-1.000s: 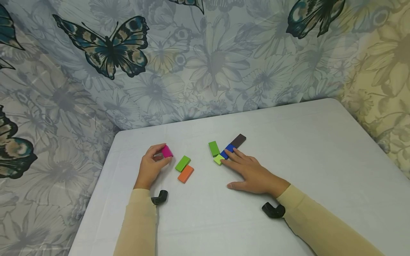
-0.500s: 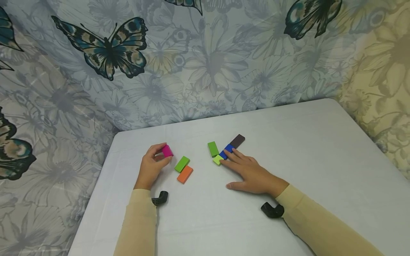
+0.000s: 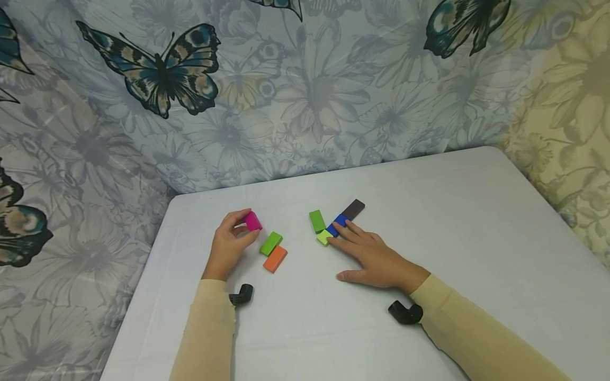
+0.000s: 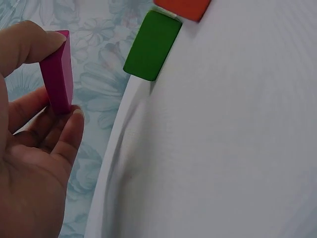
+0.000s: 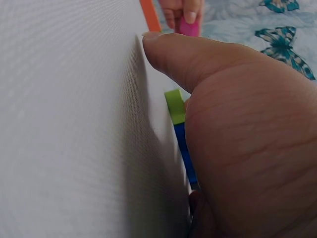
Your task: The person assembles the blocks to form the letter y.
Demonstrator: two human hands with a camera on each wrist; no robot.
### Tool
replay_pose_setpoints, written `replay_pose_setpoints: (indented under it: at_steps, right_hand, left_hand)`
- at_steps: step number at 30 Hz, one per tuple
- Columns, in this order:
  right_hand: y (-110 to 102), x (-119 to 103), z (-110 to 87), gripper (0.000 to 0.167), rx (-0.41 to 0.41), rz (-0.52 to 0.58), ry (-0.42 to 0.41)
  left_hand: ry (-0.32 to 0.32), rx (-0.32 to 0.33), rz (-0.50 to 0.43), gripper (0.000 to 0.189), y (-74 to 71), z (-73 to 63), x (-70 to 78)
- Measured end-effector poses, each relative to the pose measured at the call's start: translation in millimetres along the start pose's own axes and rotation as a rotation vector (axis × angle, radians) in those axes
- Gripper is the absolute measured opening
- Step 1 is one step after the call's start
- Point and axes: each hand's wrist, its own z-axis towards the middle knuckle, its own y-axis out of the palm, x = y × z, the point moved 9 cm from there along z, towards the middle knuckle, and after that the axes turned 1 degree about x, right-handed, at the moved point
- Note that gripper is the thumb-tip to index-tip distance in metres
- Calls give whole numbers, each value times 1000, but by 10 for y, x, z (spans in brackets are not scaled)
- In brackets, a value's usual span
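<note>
Between thumb and fingers, my left hand [image 3: 227,248] pinches a magenta block [image 3: 254,221], which stands on its edge in the left wrist view. Just right of it lie a green block [image 3: 271,243] and an orange block [image 3: 275,259], corner to corner. My right hand [image 3: 376,259] is spread out flat, fingertips on a blue block [image 3: 336,226] and a lime block [image 3: 324,237]. These two sit end to end in a slanting row with a dark brown block [image 3: 353,209]. Another green block [image 3: 316,221] meets the lime one at an angle.
A white cloth covers the table [image 3: 457,222], whose far edge runs along a wall hanging [image 3: 324,95] printed with flowers and butterflies. Black wrist devices [image 3: 406,313] stick out below each sleeve cuff.
My left hand has shifted slightly right and away with the magenta block, which now sits higher and closer to the green one. The right hand and the other blocks stay put.
</note>
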Motion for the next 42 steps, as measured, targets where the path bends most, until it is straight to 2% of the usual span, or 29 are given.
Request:
replay_pose_setpoints:
  at_steps: [6, 11, 18, 25, 30, 42]
  right_hand:
    - [13, 5, -2, 85, -5, 6, 4]
    - [9, 7, -6, 86, -3, 3, -1]
    - [-6, 8, -6, 86, 3, 3, -5]
    - [-3, 11, 0, 85, 1, -3, -2]
    - [8, 15, -1, 85, -10, -3, 8]
    - [-1, 10, 2, 85, -7, -6, 4]
  left_hand:
    - [46, 5, 4, 62, 6, 84, -197]
    - [94, 16, 4, 63, 48, 93, -88]
    - [105, 13, 11, 61, 117, 134, -43]
    - [152, 18, 24, 61, 219, 212, 43]
    - [146, 11, 86, 58, 302, 286, 96]
    - [52, -12, 73, 62, 519, 365, 62]
